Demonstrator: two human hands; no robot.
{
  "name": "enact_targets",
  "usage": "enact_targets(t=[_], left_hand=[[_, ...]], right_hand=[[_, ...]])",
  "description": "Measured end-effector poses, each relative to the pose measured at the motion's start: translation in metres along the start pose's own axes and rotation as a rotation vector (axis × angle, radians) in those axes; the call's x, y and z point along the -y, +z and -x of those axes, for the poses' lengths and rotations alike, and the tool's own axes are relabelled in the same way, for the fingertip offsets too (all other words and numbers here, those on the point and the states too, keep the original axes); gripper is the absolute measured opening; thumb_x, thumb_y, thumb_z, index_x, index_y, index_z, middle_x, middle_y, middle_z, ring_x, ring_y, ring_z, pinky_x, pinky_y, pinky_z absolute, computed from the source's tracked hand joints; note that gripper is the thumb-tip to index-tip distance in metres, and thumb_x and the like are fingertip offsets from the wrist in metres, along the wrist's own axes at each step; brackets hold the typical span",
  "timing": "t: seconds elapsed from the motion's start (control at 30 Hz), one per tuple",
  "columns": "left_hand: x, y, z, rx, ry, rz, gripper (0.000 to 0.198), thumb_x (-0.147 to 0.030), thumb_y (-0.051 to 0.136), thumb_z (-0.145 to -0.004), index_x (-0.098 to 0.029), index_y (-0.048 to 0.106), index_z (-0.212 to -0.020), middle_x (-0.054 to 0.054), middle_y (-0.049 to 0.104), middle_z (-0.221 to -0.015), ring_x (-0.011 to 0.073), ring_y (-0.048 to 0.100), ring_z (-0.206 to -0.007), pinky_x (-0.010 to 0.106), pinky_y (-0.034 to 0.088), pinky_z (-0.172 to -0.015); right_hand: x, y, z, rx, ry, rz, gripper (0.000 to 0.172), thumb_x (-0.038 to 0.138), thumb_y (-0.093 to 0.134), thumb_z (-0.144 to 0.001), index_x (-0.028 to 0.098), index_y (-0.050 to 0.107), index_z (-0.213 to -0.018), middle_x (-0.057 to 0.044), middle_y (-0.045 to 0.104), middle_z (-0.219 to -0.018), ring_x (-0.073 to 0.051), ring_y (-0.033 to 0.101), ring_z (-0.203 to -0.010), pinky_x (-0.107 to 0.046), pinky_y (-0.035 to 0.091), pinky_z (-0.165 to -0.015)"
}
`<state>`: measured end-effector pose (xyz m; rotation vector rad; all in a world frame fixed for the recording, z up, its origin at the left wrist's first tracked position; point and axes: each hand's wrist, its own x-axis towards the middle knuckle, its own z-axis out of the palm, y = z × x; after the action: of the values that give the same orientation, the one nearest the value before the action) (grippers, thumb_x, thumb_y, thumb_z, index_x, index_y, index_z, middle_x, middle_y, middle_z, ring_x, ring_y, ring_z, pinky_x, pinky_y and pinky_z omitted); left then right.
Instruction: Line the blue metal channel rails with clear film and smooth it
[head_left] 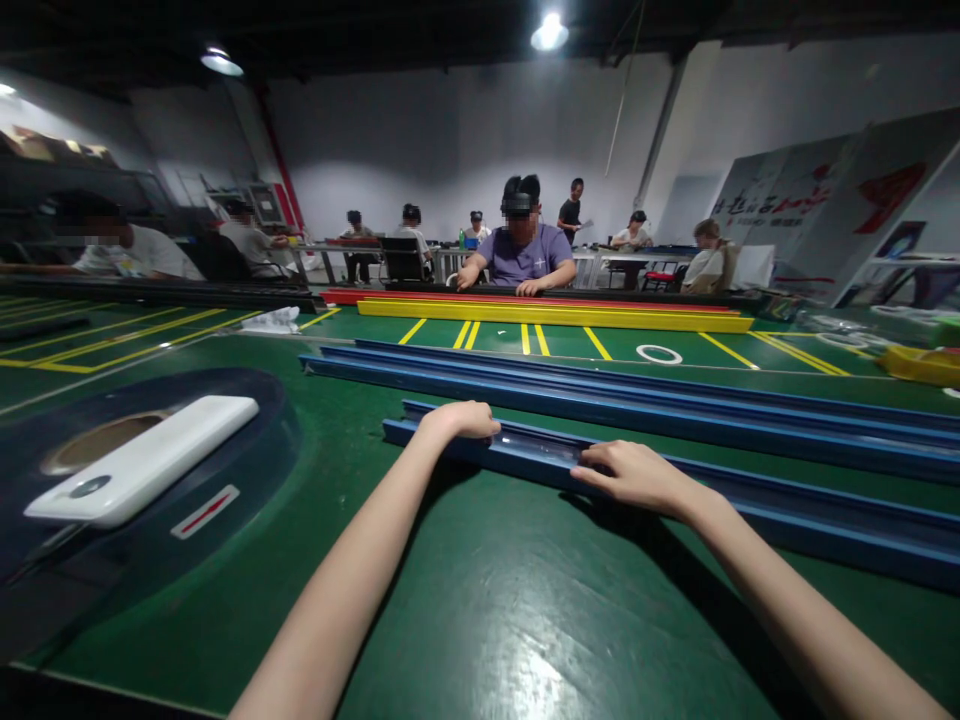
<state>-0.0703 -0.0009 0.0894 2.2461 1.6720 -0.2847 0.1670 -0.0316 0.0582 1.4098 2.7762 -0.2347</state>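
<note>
A long blue channel-shaped rail (795, 500) lies across the green table in front of me. My left hand (466, 420) reaches over its left part with the fingers curled down into the trough; whatever they pinch is hidden. Farther right, my right hand (626, 475) is closed at the rail's near wall, thumb outside and fingers over the edge. Between both hands a shiny, clear-looking patch (529, 443) shows inside the trough; I cannot tell if it is film or glare. Behind this rail lie more blue rails (600, 392), roughly parallel to it.
A white power bank (150, 460) with a cable rests on a dark round piece at the left. Yellow (555, 314) and red strips lie at the far side, before a seated co-worker (525, 250). A white ring (659, 355) and a yellow container (922, 366) are farther right.
</note>
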Motion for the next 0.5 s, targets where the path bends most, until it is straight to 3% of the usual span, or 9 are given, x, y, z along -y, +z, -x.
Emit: enact_targets(t=[0.17, 0.5], left_hand=[[0.021, 0.000, -0.002, 0.055, 0.013, 0.138, 0.037, -0.025, 0.032, -0.073, -0.015, 0.066, -0.083, 0.004, 0.066, -0.085, 0.0136, 0.057, -0.070, 0.019, 0.041, -0.059], [0.050, 0.002, -0.005, 0.058, -0.044, 0.236, 0.038, -0.023, 0.029, -0.075, -0.012, 0.065, -0.079, 0.005, 0.065, -0.078, 0.0116, 0.055, -0.063, 0.018, 0.041, -0.058]], right_hand=[[0.010, 0.002, -0.013, -0.006, -0.064, 0.085, 0.044, 0.053, 0.033, -0.079, 0.019, 0.060, -0.082, -0.007, 0.063, -0.080, -0.018, 0.057, -0.073, -0.023, 0.034, -0.060], [0.052, 0.003, -0.052, -0.051, -0.205, 0.156, 0.043, 0.054, 0.032, -0.079, 0.018, 0.057, -0.081, -0.007, 0.062, -0.083, -0.018, 0.057, -0.074, -0.023, 0.034, -0.058]])
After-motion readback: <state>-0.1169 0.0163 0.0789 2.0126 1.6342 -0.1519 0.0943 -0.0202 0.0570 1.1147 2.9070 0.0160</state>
